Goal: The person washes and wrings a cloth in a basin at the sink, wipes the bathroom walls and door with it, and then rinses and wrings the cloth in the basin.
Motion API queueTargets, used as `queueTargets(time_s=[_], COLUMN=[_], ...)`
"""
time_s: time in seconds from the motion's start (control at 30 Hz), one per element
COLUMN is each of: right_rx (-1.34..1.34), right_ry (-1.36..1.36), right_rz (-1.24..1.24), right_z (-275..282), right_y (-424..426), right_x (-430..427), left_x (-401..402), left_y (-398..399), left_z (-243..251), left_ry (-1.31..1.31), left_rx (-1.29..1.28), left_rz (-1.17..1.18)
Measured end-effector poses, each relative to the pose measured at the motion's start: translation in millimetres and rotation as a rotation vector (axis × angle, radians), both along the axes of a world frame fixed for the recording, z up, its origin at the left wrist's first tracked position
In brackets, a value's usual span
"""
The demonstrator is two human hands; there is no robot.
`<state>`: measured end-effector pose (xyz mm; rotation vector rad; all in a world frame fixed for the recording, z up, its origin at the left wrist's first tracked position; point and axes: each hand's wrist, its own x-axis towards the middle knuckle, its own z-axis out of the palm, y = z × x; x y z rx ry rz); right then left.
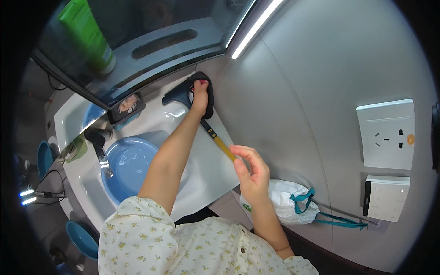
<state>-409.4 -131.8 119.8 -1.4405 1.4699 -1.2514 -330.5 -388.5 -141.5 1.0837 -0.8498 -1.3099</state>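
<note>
My left hand (201,96) reaches to the back right corner of the white washbasin (206,172), its fingers inside a dark blue and black item (180,90) beside something red. Whether they grip it is hidden. From this item a long black and yellow strap or handle (223,147) runs down to the right. Its lower end lies at the fingertips of my right hand (252,172), which is half curled with thumb and fingers apart; contact is unclear. A light blue plastic basin (129,168) sits in the washbasin, left of my left forearm.
A metal faucet (101,151) reaches over the blue basin. Behind it stands a dark soap dish (127,106). A mirrored cabinet (165,58) with a green tube (87,37) overhangs the back. On the right wall are a socket plate (386,134) and a white drawstring bag (288,199).
</note>
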Motion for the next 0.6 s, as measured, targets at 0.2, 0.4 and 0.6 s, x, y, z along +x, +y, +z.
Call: queueTargets(time_s=[0.2, 0.4, 0.6], right_rx=[-0.010, 0.000, 0.036], right_ry=[-0.005, -0.017, -0.003], right_rz=[-0.027, -0.001, -0.017], right_z=[2.2, 7.5, 10.8], right_y=[-3.7, 3.1, 11.8], right_x=[-1.0, 10.1, -1.3], left_x=[-28.6, -9.8, -23.3], left_y=[44.5, -42.2, -6.1], left_z=[35.3, 44.9, 147.8], left_ry=[-0.045, -0.684, -0.426], left_rx=[-0.038, -0.629, -0.609], left_rz=[-0.114, 0.162, -0.001])
